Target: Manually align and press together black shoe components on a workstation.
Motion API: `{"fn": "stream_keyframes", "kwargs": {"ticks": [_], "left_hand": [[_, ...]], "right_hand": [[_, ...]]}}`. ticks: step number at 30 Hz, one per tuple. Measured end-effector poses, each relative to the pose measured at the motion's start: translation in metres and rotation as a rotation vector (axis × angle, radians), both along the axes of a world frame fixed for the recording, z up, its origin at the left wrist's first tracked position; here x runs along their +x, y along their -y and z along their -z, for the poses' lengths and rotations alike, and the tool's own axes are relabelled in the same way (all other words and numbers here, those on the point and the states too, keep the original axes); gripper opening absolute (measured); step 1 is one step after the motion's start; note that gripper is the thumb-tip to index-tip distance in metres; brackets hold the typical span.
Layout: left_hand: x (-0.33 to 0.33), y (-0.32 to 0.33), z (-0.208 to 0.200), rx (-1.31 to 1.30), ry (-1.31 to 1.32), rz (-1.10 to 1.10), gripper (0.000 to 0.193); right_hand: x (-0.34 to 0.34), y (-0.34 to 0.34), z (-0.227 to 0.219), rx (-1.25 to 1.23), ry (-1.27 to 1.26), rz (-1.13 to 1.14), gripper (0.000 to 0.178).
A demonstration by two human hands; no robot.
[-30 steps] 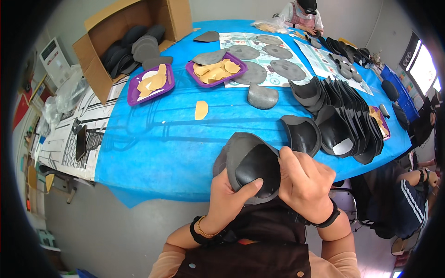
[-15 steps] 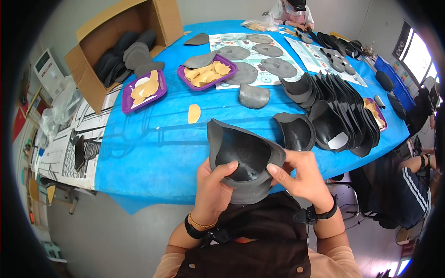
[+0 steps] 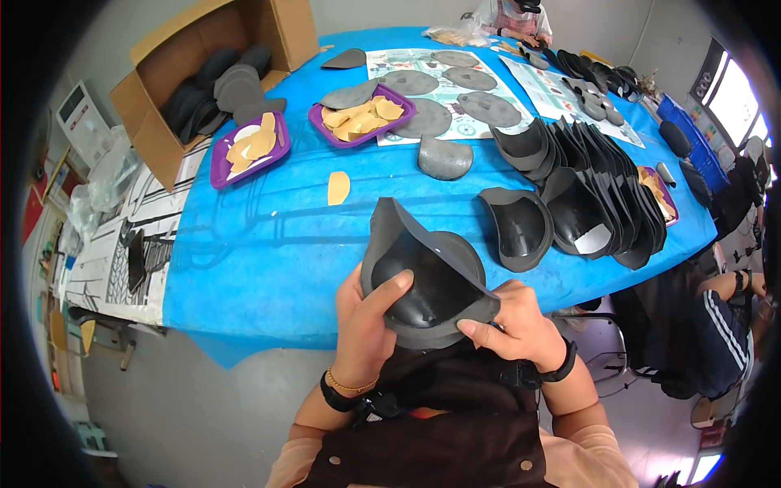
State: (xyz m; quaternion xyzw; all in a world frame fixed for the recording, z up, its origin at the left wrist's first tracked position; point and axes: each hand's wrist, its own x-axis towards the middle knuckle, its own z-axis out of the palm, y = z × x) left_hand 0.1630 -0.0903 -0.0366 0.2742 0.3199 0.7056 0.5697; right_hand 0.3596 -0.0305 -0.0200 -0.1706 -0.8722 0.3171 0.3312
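Above my lap I hold a cupped black foam piece (image 3: 423, 285) with a grey rim and a shiny black hollow. My left hand (image 3: 366, 321) is closed on its left side, the thumb pressed inside the hollow. My right hand (image 3: 518, 325) grips the lower right edge between thumb and fingers; most of those fingers are hidden behind the rim. A rounded grey layer shows behind the piece, and I cannot tell whether it is separate. Just beyond my right hand, a similar black cupped piece (image 3: 517, 228) lies on the table.
Rows of stacked black cupped pieces (image 3: 582, 203) stand at the right on the blue-covered table (image 3: 268, 276). Two purple trays (image 3: 220, 175) hold tan cut-outs. One tan piece (image 3: 338, 188) lies loose. An open cardboard box (image 3: 150, 138) stands at the left. A person (image 3: 517, 24) sits across the table.
The foam piece has tilted in my hands, its right corner dropping and more of the rounded layer behind showing. My right hand has moved lower along the rim. My left hand keeps its hold.
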Motion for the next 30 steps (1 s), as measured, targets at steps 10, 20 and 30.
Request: {"fn": "stream_keyframes", "kwargs": {"ticks": [10, 20, 30], "left_hand": [[0.022, -0.006, -0.003, 0.06, -0.091, -0.272, 0.034], [0.032, 0.004, -0.006, 0.164, -0.338, -0.52, 0.028], [0.032, 0.006, -0.007, 0.095, -0.389, -0.328, 0.021]], "right_hand": [[-0.011, 0.015, -0.019, 0.003, 0.088, 0.326, 0.03], [-0.022, 0.025, 0.008, -0.205, -0.055, 0.287, 0.03], [-0.027, 0.031, 0.007, -0.444, -0.055, 0.333, 0.04]]}}
